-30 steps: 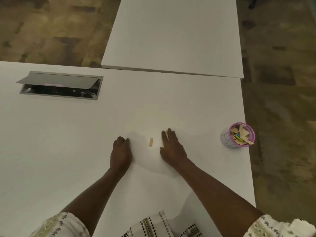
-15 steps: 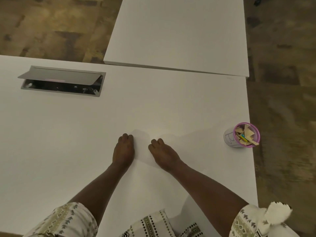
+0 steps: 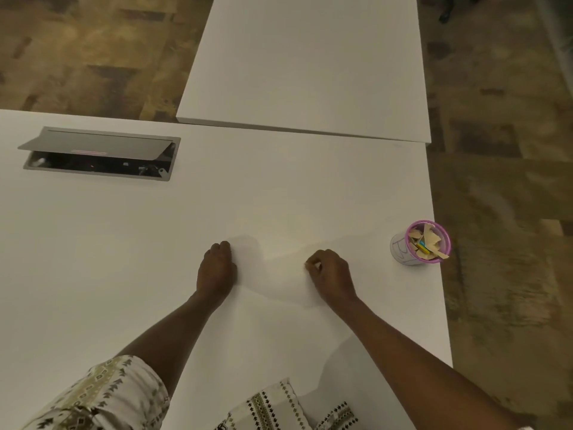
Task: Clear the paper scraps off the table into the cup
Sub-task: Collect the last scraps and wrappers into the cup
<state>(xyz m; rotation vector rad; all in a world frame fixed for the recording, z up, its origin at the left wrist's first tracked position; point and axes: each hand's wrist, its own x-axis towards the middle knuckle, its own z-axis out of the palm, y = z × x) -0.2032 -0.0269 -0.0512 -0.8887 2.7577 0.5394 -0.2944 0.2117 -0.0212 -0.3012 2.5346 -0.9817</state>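
Right hand (image 3: 330, 276) knuckles-up on the table (image 3: 124, 259), fingers curled in, thumb and fingertips pinching a small pale paper scrap (image 3: 316, 266). Only a sliver of it showing, shape not to be made out. Left hand (image 3: 217, 268) to the left of it, apart by a bare strip of table, fingers folded under and hidden beneath the knuckles, palm side out of sight. Both forearms bare. Patterned sleeves (image 3: 102, 395) cut off at the bottom edge, the right one almost wholly out of view.

Cup (image 3: 400, 251) to the right of the right hand, apart from it, upright, pink-rimmed, close to the table's right edge. Heaped above the rim with tan scraps (image 3: 431, 240), a yellow-and-blue bit among them, one scrap poking out over the rim toward the floor (image 3: 502, 187). Faint drawn lines on the cup's white wall, nothing readable.

Well to the left of the left hand and farther out, a sunken cable box (image 3: 99, 156) with its grey flap raised. Two thin pink lines on the flap, no legible writing, contents dark and unclear. Beyond both hands, wide bare tabletop up to a second table (image 3: 310, 72) butting the far edge. Open surface between right hand and cup.
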